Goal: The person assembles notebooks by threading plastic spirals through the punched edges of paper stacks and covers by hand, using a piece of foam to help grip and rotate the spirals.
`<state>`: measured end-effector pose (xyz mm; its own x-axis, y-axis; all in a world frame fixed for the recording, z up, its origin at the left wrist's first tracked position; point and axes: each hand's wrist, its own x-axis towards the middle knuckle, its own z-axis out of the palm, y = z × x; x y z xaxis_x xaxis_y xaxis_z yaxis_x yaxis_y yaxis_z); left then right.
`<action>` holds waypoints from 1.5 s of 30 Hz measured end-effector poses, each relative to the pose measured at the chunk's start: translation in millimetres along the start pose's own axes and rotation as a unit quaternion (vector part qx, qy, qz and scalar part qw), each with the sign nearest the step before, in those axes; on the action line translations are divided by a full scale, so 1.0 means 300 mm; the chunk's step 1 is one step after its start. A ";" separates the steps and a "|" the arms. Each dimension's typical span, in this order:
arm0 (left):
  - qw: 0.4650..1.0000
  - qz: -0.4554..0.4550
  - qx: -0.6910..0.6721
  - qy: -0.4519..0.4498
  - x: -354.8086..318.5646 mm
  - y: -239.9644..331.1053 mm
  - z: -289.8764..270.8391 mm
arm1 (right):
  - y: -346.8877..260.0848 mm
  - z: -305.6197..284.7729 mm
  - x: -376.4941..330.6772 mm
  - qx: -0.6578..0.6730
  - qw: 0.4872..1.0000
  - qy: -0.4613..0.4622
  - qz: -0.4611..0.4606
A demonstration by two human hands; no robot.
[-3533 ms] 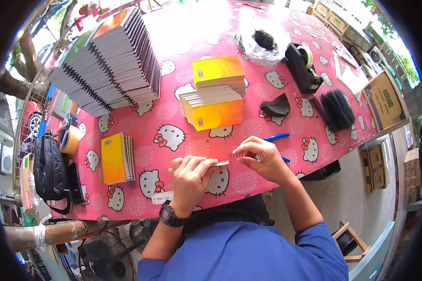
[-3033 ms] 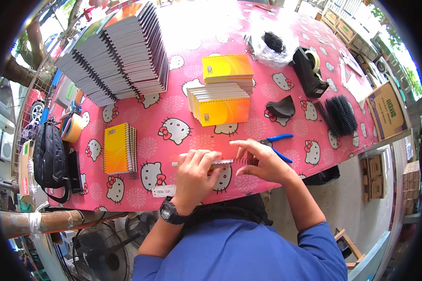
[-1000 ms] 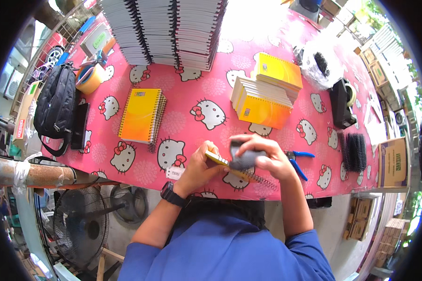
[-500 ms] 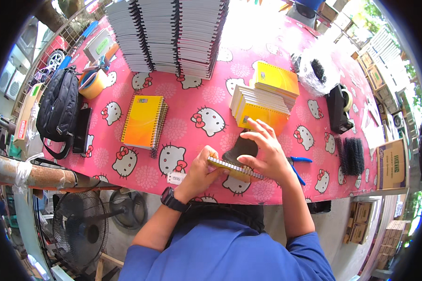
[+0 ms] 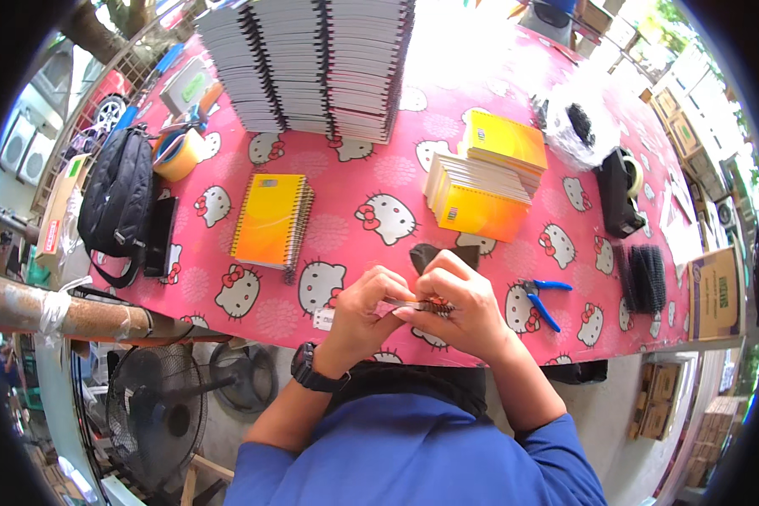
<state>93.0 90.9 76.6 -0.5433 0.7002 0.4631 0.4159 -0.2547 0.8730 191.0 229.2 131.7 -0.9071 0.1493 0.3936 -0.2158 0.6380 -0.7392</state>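
Observation:
Near the front edge of the table, both hands grip a small spiral notebook [image 5: 403, 301], seen nearly edge-on. My left hand [image 5: 356, 316], with a watch on its wrist, pinches one end. My right hand [image 5: 468, 310] is closed on the other end, by the dark wire coil [image 5: 437, 307]. Fingers hide most of the cover. Beyond the hands lies a dark pad [image 5: 424, 255], partly covered by them. Blue-handled pliers [image 5: 541, 299] rest open to the right. A pile of coiled yellow-orange notebooks [image 5: 270, 221] stands at left; more yellow booklets [image 5: 482, 209] are stacked at right.
Tall stacks of bound books [image 5: 308, 72] rise at the back. A black bag [image 5: 118, 198] and tape roll [image 5: 180, 154] sit at left. To the right are a tape dispenser [image 5: 619, 196], black coils [image 5: 643, 278] and a carton [image 5: 714, 295]. A fan [image 5: 156, 401] stands below.
My right hand, spread apart above the notebook before, has come down and closed on its coiled edge. The notebook has turned and is more hidden. The whole view has shifted slightly.

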 end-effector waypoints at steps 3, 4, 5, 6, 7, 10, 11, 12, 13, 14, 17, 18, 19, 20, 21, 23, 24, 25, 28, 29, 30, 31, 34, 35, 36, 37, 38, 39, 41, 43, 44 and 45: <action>1.000 0.008 0.017 -0.006 -0.004 0.006 -0.012 | 0.013 0.000 -0.002 -0.015 0.999 0.009 -0.037; 1.000 -0.011 0.006 -0.001 -0.015 0.000 -0.014 | 0.004 0.005 0.001 -0.010 1.000 0.011 -0.023; 1.000 -0.011 0.010 0.002 -0.030 -0.011 -0.020 | 0.001 0.023 0.005 -0.007 1.000 0.009 -0.026; 0.998 -0.046 -0.036 0.022 -0.041 -0.024 -0.022 | -0.003 0.042 0.007 -0.016 0.999 0.021 -0.037; 0.992 -0.082 -0.082 0.041 -0.048 -0.031 -0.026 | -0.006 0.052 0.008 -0.025 0.998 0.033 -0.048; 0.993 -0.097 -0.043 0.044 -0.041 -0.025 -0.069 | -0.005 0.051 0.036 -0.025 0.999 -0.009 -0.033; 0.991 -0.096 -0.019 0.089 -0.032 -0.009 -0.099 | -0.003 0.049 0.044 -0.038 0.998 -0.010 -0.049; 0.986 -0.095 0.008 0.136 -0.016 0.010 -0.145 | 0.007 0.038 0.038 -0.022 1.000 -0.011 -0.013; 0.963 -0.087 0.017 0.256 0.000 0.009 -0.189 | 0.035 0.018 0.029 -0.013 1.000 0.013 0.015; 0.924 -0.078 0.026 0.372 0.019 0.001 -0.237 | 0.077 -0.003 0.014 -0.113 0.993 -0.002 0.034; 0.890 -0.040 0.038 0.452 0.018 -0.060 -0.372 | 0.180 0.007 -0.058 -0.294 0.942 -0.099 0.130; 0.896 -0.105 0.199 0.382 0.000 -0.085 -0.387 | 0.202 0.007 -0.085 -0.279 0.949 -0.088 0.119; 0.867 -0.166 0.359 0.302 -0.021 -0.104 -0.401 | 0.216 0.008 -0.101 -0.259 0.957 -0.079 0.104; 0.876 -0.219 0.306 0.302 -0.030 -0.119 -0.408 | 0.212 -0.007 -0.112 -0.264 0.954 -0.064 0.126; 0.877 -0.220 0.306 0.297 -0.031 -0.111 -0.407 | 0.206 -0.023 -0.126 -0.267 0.950 -0.052 0.152; 0.775 -0.284 0.499 0.264 -0.035 -0.089 -0.406 | 0.205 -0.081 -0.156 -0.293 0.949 0.006 0.115; 0.778 -0.285 0.495 0.262 -0.048 -0.105 -0.418 | 0.204 -0.137 -0.168 -0.326 0.937 0.063 0.113; 0.783 -0.216 0.518 0.270 -0.062 -0.126 -0.451 | 0.216 -0.200 -0.174 -0.342 0.925 0.107 0.128; 0.797 -0.090 0.528 0.279 -0.020 -0.123 -0.417 | 0.372 -0.371 -0.272 -0.426 0.852 0.132 0.275; 0.797 -0.042 0.531 0.286 0.005 -0.096 -0.396 | 0.444 -0.401 -0.311 -0.434 0.840 0.091 0.313; 0.811 -0.007 0.509 0.289 0.021 -0.072 -0.378 | 0.437 -0.392 -0.275 -0.445 0.841 0.102 0.291; 0.812 -0.001 0.506 0.291 0.044 -0.047 -0.352 | 0.423 -0.367 -0.235 -0.456 0.844 0.158 0.232; 0.880 0.018 0.422 0.217 0.109 0.021 -0.209 | 0.406 -0.272 -0.083 -0.414 0.890 0.180 0.069; 0.885 0.029 0.416 0.207 0.138 0.035 -0.153 | 0.418 -0.261 -0.048 -0.435 0.882 0.177 0.036; 0.901 0.060 0.392 0.175 0.168 0.049 -0.099 | 0.462 -0.265 -0.036 -0.429 0.884 0.182 0.032; 0.912 0.092 0.372 0.147 0.196 0.064 -0.064 | 0.485 -0.263 -0.008 -0.420 0.887 0.188 0.023; 0.916 0.115 0.361 0.133 0.208 0.078 -0.033 | 0.495 -0.269 0.001 -0.426 0.881 0.203 0.028; 0.915 0.127 0.361 0.127 0.220 0.093 -0.022 | 0.494 -0.267 0.026 -0.420 0.881 0.218 -0.001; 0.904 0.182 0.367 0.118 0.229 0.105 0.025 | 0.480 -0.265 0.021 -0.373 0.900 0.224 -0.026; 0.912 0.190 0.351 0.099 0.239 0.110 0.068 | 0.416 -0.234 0.019 -0.238 0.941 0.233 -0.058; 0.895 0.193 0.398 0.057 0.250 0.123 0.104 | 0.356 -0.221 0.009 -0.178 0.959 0.203 -0.085; 0.872 0.196 0.448 0.015 0.254 0.127 0.136 | 0.282 -0.192 -0.011 -0.104 0.972 0.204 -0.054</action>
<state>97.2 161.8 138.8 -0.2448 0.6560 0.7139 0.9696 0.1619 0.1837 196.6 326.3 99.2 -0.6554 0.3333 0.6778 -0.1855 0.7988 -0.5722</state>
